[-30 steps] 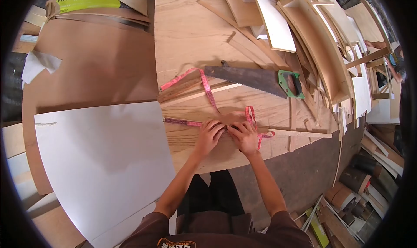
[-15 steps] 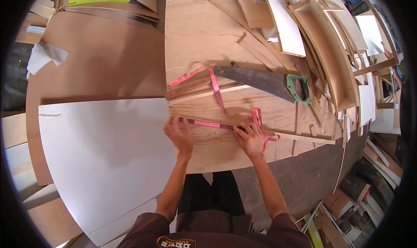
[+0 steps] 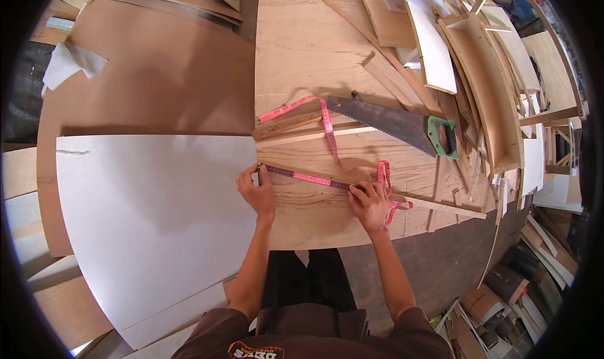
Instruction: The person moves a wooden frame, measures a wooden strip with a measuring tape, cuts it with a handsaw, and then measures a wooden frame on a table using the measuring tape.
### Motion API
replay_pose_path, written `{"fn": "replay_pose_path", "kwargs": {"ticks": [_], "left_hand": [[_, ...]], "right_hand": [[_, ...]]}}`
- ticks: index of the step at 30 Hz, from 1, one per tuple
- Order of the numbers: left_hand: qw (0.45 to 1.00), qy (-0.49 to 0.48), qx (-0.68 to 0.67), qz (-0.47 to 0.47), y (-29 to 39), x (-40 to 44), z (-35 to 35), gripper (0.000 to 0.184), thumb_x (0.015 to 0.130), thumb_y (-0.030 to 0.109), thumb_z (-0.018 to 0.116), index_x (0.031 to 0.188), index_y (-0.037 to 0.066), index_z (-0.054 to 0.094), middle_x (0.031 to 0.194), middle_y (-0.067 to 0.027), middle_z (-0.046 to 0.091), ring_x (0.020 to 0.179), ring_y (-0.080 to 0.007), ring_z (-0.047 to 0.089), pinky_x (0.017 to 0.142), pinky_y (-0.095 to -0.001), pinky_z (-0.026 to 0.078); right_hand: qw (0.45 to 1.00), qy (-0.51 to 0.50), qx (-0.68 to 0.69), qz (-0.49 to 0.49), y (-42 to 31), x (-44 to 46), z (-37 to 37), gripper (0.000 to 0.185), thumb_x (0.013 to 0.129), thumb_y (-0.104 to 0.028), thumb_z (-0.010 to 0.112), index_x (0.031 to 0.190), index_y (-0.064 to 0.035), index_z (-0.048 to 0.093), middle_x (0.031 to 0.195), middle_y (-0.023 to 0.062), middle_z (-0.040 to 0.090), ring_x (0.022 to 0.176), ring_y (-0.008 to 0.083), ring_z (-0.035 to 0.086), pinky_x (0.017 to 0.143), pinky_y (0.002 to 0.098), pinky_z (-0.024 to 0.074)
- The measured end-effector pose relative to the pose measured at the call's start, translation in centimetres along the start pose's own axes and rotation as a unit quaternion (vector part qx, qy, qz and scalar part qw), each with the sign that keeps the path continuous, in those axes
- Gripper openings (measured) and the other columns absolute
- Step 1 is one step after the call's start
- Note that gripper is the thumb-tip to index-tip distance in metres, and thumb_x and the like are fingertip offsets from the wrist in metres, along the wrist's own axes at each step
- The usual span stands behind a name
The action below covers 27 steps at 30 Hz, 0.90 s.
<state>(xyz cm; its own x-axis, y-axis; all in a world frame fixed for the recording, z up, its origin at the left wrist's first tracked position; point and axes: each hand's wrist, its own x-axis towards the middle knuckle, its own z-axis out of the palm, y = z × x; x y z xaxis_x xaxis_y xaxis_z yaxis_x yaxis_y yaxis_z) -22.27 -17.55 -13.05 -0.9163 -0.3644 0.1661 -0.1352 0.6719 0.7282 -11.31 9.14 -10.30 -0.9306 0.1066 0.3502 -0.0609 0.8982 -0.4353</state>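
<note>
A pink and dark tape measure [image 3: 313, 178] lies stretched along a thin wooden strip [image 3: 440, 206] on the plywood table [image 3: 302, 220]. My left hand [image 3: 257, 190] pinches the tape's end at the strip's left end, by the white board's edge. Farther right, my right hand [image 3: 369, 202] presses the tape against the strip with closed fingers. Loose loops of tape curl just beyond and beside my right hand. Another length of the tape runs over two short wood pieces. Above them rests a handsaw [image 3: 390, 121] with a green handle.
A large white board [image 3: 157, 227] lies at the left over a brown sheet [image 3: 145, 76]. Wood offcuts and a long open wooden box [image 3: 484, 95] crowd the back right. Scraps cover the floor at the lower right.
My left hand has moved left from beside my right hand to the strip's end, and the tape between them now shows. The view has shifted, so the table appears farther right.
</note>
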Motion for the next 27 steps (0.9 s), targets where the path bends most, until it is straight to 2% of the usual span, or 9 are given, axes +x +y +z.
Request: {"fn": "replay_pose_path", "kwargs": {"ticks": [2, 5, 7, 8, 10, 12, 14, 17, 27], "left_hand": [[1.000, -0.005, -0.003, -0.009, 0.1, 0.2, -0.2, 0.021, 0.094, 0.020, 0.075, 0.109, 0.005, 0.072, 0.103, -0.0060, 0.070, 0.105, -0.0269, 0.058, 0.096, -0.0396, 0.042], [0.999, -0.029, 0.017, 0.000, 0.3, 0.2, -0.5, 0.027, 0.092, 0.020, 0.076, 0.114, 0.006, 0.071, 0.111, -0.0089, 0.068, 0.111, -0.0298, 0.057, 0.099, -0.0427, 0.041], [0.986, 0.109, 0.096, 0.077, 2.7, -0.3, -0.7, 0.033, 0.091, 0.020, 0.077, 0.120, 0.007, 0.068, 0.122, -0.0122, 0.064, 0.119, -0.0332, 0.055, 0.103, -0.0463, 0.039], [0.987, 0.108, 0.094, 0.079, 3.1, -1.0, -0.5, 0.033, 0.091, 0.020, 0.077, 0.120, 0.007, 0.068, 0.122, -0.0122, 0.064, 0.119, -0.0332, 0.055, 0.103, -0.0463, 0.039], [0.975, -0.067, -0.018, 0.209, 3.4, -3.6, -0.6, 0.039, 0.089, 0.020, 0.078, 0.124, 0.006, 0.066, 0.131, -0.0146, 0.059, 0.125, -0.0355, 0.052, 0.108, -0.0493, 0.037], [0.927, -0.176, -0.027, 0.329, 3.6, -6.3, 1.0, 0.039, 0.087, 0.020, 0.080, 0.122, 0.009, 0.068, 0.130, -0.0120, 0.061, 0.126, -0.0334, 0.053, 0.109, -0.0494, 0.037], [0.888, -0.233, -0.057, 0.392, 6.2, -8.0, 2.4, 0.034, 0.087, 0.017, 0.079, 0.119, 0.012, 0.069, 0.129, -0.0090, 0.062, 0.125, -0.0311, 0.055, 0.109, -0.0489, 0.039], [0.899, -0.263, -0.072, 0.342, 7.0, -9.5, 4.3, 0.027, 0.084, 0.010, 0.080, 0.110, 0.012, 0.073, 0.121, -0.0051, 0.066, 0.119, -0.0300, 0.058, 0.103, -0.0468, 0.042], [0.894, -0.247, -0.070, 0.367, 6.3, -9.5, 5.1, 0.020, 0.084, 0.007, 0.077, 0.103, 0.011, 0.071, 0.122, -0.0042, 0.065, 0.120, -0.0288, 0.058, 0.105, -0.0472, 0.042]], "right_hand": [[1.000, 0.003, -0.003, 0.001, 0.0, -0.1, 0.1, 0.023, 0.075, -0.012, 0.083, 0.098, -0.0146, 0.079, 0.105, 0.0011, 0.070, 0.090, 0.0241, 0.061, 0.080, 0.0398, 0.0519], [1.000, 0.003, 0.000, 0.004, 0.1, -0.1, 0.0, 0.023, 0.076, -0.012, 0.083, 0.098, -0.0148, 0.079, 0.106, 0.0010, 0.070, 0.090, 0.0244, 0.061, 0.080, 0.0403, 0.0517], [1.000, -0.002, 0.003, 0.003, 0.1, -0.2, 0.0, 0.023, 0.076, -0.013, 0.082, 0.099, -0.0149, 0.079, 0.105, 0.0012, 0.070, 0.091, 0.0245, 0.061, 0.080, 0.0405, 0.0513], [1.000, -0.001, 0.001, 0.005, 0.1, -0.2, 0.1, 0.023, 0.076, -0.013, 0.082, 0.099, -0.0149, 0.079, 0.105, 0.0012, 0.070, 0.091, 0.0245, 0.061, 0.080, 0.0405, 0.0513], [1.000, 0.005, 0.011, 0.005, 0.2, -0.4, 0.1, 0.023, 0.077, -0.014, 0.082, 0.100, -0.0155, 0.079, 0.106, 0.0008, 0.070, 0.091, 0.0241, 0.061, 0.080, 0.0406, 0.0510], [1.000, 0.004, 0.010, 0.006, 0.2, -0.4, 0.1, 0.023, 0.078, -0.015, 0.081, 0.101, -0.0157, 0.079, 0.107, 0.0005, 0.069, 0.092, 0.0240, 0.061, 0.080, 0.0404, 0.0509], [1.000, 0.004, 0.005, 0.006, 0.2, -0.4, -0.1, 0.024, 0.078, -0.015, 0.081, 0.101, -0.0160, 0.078, 0.107, 0.0003, 0.069, 0.092, 0.0239, 0.061, 0.080, 0.0402, 0.0508], [1.000, -0.012, 0.003, 0.000, 0.4, -0.2, -0.3, 0.026, 0.077, -0.016, 0.081, 0.103, -0.0167, 0.078, 0.106, -0.0006, 0.069, 0.091, 0.0235, 0.061, 0.080, 0.0401, 0.0507], [1.000, -0.027, -0.007, 0.005, 2.9, -1.6, -1.8, 0.026, 0.078, -0.017, 0.080, 0.104, -0.0202, 0.078, 0.106, -0.0013, 0.068, 0.093, 0.0218, 0.061, 0.081, 0.0381, 0.0489]]}}
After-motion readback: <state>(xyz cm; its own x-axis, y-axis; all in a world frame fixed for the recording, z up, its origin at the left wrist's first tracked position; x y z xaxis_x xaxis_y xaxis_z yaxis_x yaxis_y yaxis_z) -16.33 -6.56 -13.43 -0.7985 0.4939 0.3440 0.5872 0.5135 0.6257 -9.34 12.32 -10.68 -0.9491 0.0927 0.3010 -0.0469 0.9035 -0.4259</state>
